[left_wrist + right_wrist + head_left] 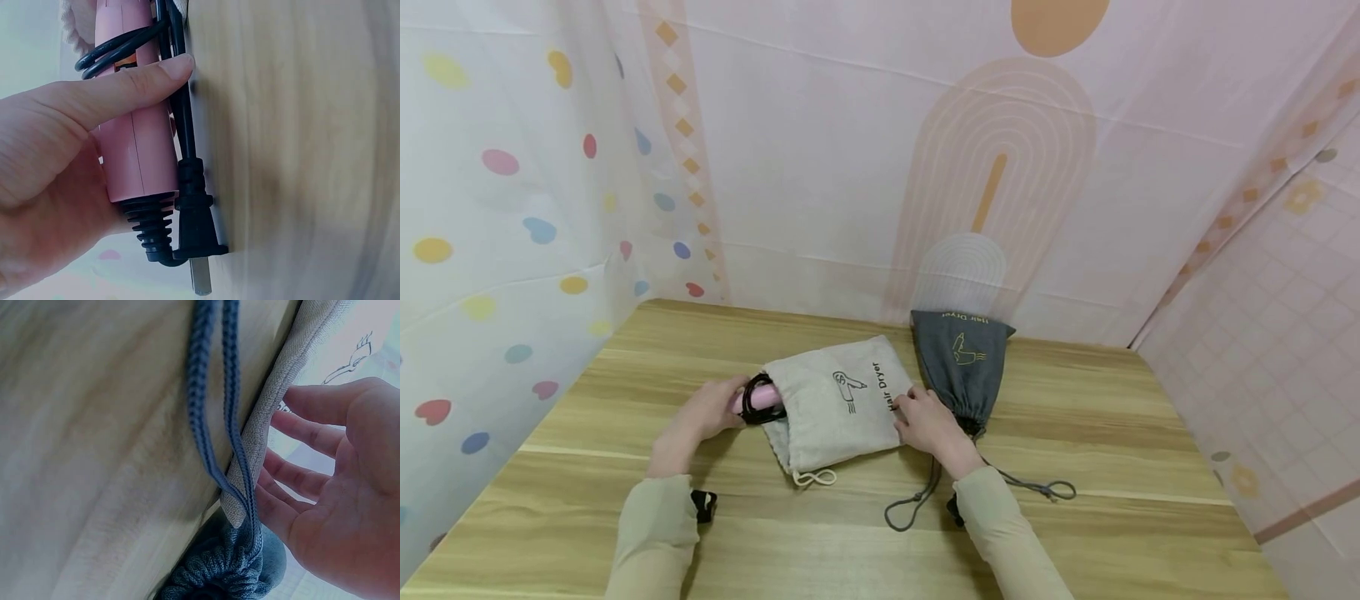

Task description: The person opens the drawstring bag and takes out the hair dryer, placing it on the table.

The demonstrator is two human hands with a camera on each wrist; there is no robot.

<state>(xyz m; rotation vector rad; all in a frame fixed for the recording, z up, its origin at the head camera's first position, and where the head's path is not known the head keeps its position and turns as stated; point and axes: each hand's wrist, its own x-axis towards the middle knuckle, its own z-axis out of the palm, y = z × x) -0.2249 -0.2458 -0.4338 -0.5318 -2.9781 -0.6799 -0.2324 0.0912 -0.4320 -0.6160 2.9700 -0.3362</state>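
A beige drawstring bag (816, 417) printed "Hair Dryer" lies flat on the wooden table, its mouth toward the left. Out of that mouth sticks the handle of a pink hair dryer (766, 396); the rest of it is hidden in the cloth. My left hand (706, 410) grips this handle, the thumb lying across it and the looped black cord (164, 31). The black plug (199, 228) hangs beside the handle's end in the left wrist view. At the bag's right end, my right hand (929, 423) touches the cloth edge with slightly bent fingers.
A dark grey drawstring bag (976, 375), also printed "Hair Dryer", lies behind the right hand, its neck gathered. Its grey cords (1030, 483) trail over the table (820, 550). Patterned curtains (820, 167) border the back and sides.
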